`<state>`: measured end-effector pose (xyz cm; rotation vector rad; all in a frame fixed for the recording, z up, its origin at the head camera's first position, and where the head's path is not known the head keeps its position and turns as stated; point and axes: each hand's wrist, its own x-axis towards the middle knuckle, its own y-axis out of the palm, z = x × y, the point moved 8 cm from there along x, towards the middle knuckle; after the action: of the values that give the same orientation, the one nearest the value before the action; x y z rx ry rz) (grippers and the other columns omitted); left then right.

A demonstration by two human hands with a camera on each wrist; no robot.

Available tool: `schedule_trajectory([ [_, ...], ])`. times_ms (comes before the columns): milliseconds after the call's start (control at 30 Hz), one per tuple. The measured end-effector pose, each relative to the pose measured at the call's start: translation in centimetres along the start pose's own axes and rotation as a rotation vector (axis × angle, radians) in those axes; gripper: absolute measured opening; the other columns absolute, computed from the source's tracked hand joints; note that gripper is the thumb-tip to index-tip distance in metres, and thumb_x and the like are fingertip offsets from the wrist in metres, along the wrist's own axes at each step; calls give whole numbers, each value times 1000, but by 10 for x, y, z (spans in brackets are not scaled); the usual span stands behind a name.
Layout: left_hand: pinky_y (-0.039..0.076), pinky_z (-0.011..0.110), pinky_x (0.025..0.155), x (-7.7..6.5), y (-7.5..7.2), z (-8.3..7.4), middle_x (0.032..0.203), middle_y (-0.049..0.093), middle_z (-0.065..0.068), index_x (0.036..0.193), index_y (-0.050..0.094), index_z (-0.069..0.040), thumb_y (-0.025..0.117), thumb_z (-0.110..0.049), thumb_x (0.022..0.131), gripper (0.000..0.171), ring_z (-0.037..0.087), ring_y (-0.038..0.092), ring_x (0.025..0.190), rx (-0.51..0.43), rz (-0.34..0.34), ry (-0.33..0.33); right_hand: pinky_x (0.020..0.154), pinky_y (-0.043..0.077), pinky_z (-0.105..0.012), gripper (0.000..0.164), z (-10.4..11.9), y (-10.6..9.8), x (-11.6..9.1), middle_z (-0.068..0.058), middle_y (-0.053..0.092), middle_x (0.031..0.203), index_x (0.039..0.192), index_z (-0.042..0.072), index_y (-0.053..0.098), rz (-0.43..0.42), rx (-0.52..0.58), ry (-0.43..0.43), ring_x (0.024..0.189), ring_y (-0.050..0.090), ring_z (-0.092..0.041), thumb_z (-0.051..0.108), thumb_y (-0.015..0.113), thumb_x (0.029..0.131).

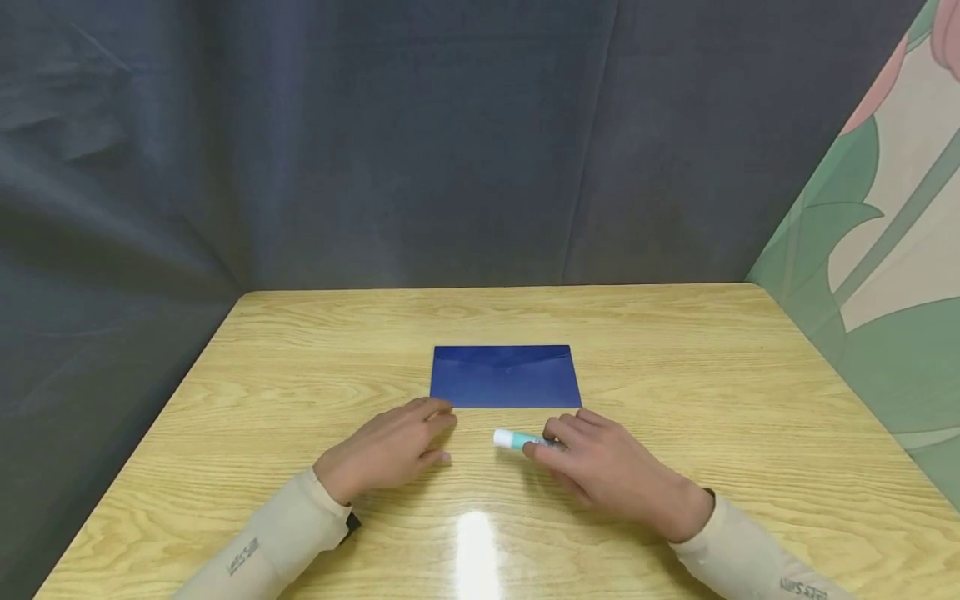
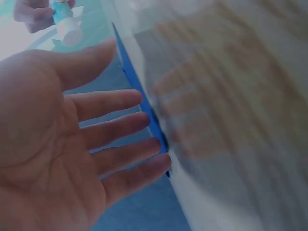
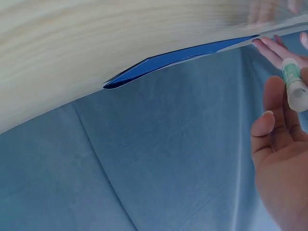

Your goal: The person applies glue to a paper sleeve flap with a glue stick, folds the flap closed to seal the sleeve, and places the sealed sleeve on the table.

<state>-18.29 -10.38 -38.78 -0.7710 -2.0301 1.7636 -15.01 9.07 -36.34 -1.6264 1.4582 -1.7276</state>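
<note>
A blue envelope point(image 1: 504, 379) lies flat on the wooden table, its flap along the far side. My right hand point(image 1: 600, 467) grips a glue stick point(image 1: 517, 440) with a white cap and a teal label, a little above the table on the near side of the envelope. The cap points left, toward the other hand. My left hand point(image 1: 393, 446) holds nothing; its fingers are extended, with the fingertips by the envelope's near left corner. In the left wrist view the fingers point(image 2: 115, 120) are spread apart, and whether they touch the envelope I cannot tell.
The wooden table point(image 1: 300, 350) shows a bright reflection near its front. A dark cloth point(image 1: 450, 150) hangs behind it and along the left side. On the right stands a wall point(image 1: 900, 333) with a flower-and-leaf pattern.
</note>
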Motion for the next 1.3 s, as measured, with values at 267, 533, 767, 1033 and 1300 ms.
schedule_trajectory([
  [267,38,51,115,1,9,11,162,31,14,150,42,-5,56,-43,100,65,34,31,150,-42,66,-63,60,40,-23,37,-13,0,-3,5,53,80,105,21,63,-16,-15,31,64,43,-8,22,27,106],
  [533,41,48,113,0,10,11,159,36,13,151,43,-8,58,-42,99,64,31,37,147,0,75,-78,60,37,-23,28,-30,4,-10,5,46,76,108,22,63,51,-36,120,63,36,-8,21,36,103],
  [767,39,55,112,-2,10,11,156,41,10,152,43,-15,56,-47,99,62,31,40,144,59,85,-117,52,30,-20,29,-53,1,-17,5,43,72,104,22,62,63,-93,283,57,30,-8,6,65,80],
  [1033,44,52,107,-2,6,7,145,49,8,147,50,-15,58,-45,99,58,30,48,135,114,70,-117,45,22,-18,25,-71,-1,-27,3,40,67,95,18,61,57,-185,417,49,25,-7,4,70,77],
  [1300,45,51,105,-2,7,7,142,51,7,145,51,-15,60,-45,98,57,29,50,132,119,68,-125,44,30,-19,23,-74,7,-30,3,52,69,101,16,68,109,-151,438,52,35,-6,14,78,81],
])
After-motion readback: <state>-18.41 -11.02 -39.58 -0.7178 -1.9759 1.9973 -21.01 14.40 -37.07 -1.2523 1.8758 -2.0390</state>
